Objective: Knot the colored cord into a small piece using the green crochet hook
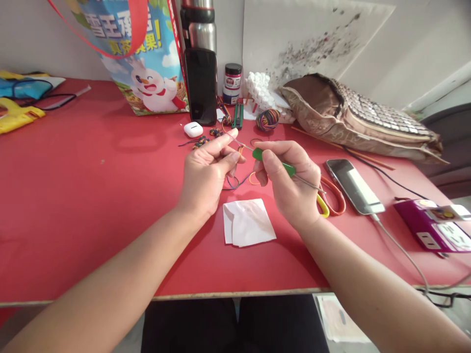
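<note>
My right hand (292, 179) is closed around the green grip of a crochet hook (289, 169), whose metal tip points left. In my left hand (208, 171), thumb and fingers pinch a small piece of orange crochet work (241, 148), and the hook's tip meets it. A strand of multicoloured yarn runs over the raised left index finger. Loose yarn (235, 185) loops on the table below the hands. Behind them lie a ball of dark multicoloured yarn (268, 119) and several small knotted yarn pieces (201, 142). My fingers partly hide the crochet work.
A folded white paper (250, 223) lies nearest me. Scissors (334, 196), a charging phone (353, 186) and a purple power strip (434, 223) are at right. Behind stand a black phone (200, 88), a metal bottle (202, 34), a jar (232, 83) and a bag (147, 63); a white earbud case (193, 129) lies nearby.
</note>
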`<action>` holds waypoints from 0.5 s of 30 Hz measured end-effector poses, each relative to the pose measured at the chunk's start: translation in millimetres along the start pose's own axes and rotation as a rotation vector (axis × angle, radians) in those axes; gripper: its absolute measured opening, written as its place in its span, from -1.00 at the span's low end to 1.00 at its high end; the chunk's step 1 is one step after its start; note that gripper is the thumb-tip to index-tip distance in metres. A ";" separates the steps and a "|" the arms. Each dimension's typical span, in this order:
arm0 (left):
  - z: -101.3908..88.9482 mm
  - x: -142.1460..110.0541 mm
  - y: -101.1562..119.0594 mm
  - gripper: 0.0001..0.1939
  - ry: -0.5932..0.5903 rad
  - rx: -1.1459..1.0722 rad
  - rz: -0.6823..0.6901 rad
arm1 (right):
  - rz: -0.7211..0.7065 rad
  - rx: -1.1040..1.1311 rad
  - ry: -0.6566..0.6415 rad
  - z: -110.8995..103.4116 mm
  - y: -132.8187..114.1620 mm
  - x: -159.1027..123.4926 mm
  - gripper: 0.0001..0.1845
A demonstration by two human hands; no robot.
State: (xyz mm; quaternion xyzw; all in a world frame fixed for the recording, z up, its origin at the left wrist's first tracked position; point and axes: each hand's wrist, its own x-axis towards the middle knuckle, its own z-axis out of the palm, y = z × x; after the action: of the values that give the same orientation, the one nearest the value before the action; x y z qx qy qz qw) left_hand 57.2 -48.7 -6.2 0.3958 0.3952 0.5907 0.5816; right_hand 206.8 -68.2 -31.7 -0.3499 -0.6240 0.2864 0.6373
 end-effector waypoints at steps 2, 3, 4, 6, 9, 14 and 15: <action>2.8 -2.0 0.6 -0.65 0.021 -0.007 -0.010 | -0.045 -0.075 0.016 1.6 0.8 -2.5 -0.86; 4.4 -3.2 1.2 -0.66 0.030 -0.021 -0.029 | -0.070 -0.117 0.026 3.1 1.5 -4.2 -0.86; 5.8 -4.3 1.8 -0.68 0.038 -0.041 -0.057 | -0.097 -0.155 0.035 4.8 2.2 -6.0 -0.86; 7.8 -5.8 3.4 -0.71 0.044 -0.098 -0.126 | -0.130 -0.205 0.042 7.7 3.6 -9.0 -0.84; 7.6 -5.1 5.8 -0.74 0.018 -0.156 -0.198 | -0.130 -0.171 0.015 7.7 4.5 -9.3 -0.82; 2.4 0.6 9.3 -0.74 -0.061 -0.140 -0.185 | -0.002 0.038 -0.011 -0.7 4.4 -0.1 -0.81; 1.4 1.6 9.7 -0.73 -0.066 -0.134 -0.179 | 0.041 0.078 -0.010 -2.2 4.7 1.7 -0.78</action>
State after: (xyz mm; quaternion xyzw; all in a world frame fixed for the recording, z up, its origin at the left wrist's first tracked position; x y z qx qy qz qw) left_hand 54.8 -47.2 3.4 0.3383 0.3692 0.5482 0.6698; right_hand 209.4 -64.2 -34.5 -0.3361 -0.6083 0.3254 0.6412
